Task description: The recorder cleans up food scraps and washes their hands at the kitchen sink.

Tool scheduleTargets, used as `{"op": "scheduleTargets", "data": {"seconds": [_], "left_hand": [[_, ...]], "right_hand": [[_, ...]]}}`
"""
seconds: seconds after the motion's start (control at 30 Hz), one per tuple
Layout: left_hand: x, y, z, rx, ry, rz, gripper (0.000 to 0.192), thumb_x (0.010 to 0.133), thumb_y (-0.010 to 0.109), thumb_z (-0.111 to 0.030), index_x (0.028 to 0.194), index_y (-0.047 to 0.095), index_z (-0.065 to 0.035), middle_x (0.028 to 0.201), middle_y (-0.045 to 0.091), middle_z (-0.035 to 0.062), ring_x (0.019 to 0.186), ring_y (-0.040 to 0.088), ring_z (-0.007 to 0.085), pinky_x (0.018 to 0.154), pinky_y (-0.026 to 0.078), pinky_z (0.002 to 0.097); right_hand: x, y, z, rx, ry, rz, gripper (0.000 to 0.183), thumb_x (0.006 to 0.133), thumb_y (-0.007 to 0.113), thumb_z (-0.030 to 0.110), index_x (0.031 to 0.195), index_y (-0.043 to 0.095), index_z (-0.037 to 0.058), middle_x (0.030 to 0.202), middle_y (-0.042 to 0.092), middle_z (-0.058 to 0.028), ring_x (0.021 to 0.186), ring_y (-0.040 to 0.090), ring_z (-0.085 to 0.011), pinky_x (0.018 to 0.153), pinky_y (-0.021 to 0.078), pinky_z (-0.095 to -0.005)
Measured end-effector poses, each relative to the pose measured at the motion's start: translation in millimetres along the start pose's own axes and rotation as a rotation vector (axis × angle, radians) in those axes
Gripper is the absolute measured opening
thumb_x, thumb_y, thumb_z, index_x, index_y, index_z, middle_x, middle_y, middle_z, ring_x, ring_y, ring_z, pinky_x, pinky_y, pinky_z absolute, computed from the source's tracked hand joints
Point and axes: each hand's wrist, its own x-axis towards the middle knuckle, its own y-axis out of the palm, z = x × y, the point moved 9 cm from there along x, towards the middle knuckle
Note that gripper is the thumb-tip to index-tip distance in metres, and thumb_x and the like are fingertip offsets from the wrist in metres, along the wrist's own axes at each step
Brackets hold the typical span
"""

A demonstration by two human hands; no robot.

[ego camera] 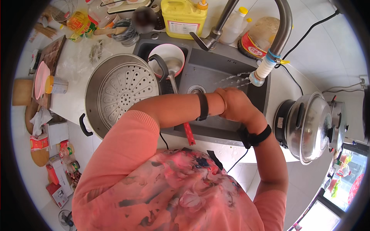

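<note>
My left hand [228, 96] and my right hand [241, 105] press together over the large basin of the grey sink [214, 62], near the running faucet head [257, 79]. Water sprays leftward from it, just beyond my hands. The hands overlap, so their fingers and palms are mostly hidden, and I cannot tell if anything is between them. Below my left forearm, a ladle's red handle [189, 133] sticks out over the sink's front edge. The metal ladle [173, 69] rests in a white pot with a pink rim [170, 47] in the smaller basin.
A large steamer pot with a perforated bottom [124, 86] stands left of the sink. Behind the sink are a yellow jug [183, 20], the faucet [215, 34] and a big plastic bottle [260, 34]. A lidded steel pot [310, 127] stands at right.
</note>
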Motion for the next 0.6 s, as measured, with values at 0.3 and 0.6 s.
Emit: {"op": "scheduleTargets", "data": {"seconds": [0.3,0.6], "left_hand": [[34,14,-14,0.155,-0.047,0.038,0.022,0.094,0.056,-0.022,0.103,0.059,-0.0021,0.092,0.063,0.0071,0.082,0.063,0.0181,0.071,0.054,0.0312],[72,50,13,0.327,-0.064,0.064,0.021,0.094,0.056,-0.021,0.102,0.059,-0.0016,0.091,0.063,0.0072,0.083,0.063,0.0185,0.071,0.054,0.0316]], "right_hand": [[0,-37,-17,-0.119,0.044,-0.381,0.039,0.058,0.076,0.012,0.094,0.06,0.0097,0.089,0.063,-0.0128,0.089,0.061,-0.0339,0.077,0.0497,-0.0413],[-16,-47,-41,-0.128,-0.198,-0.598,0.054,0.06,0.075,0.008,0.112,0.058,0.0098,0.109,0.061,-0.0108,0.106,0.058,-0.0321,0.096,0.0454,-0.0442]]}}
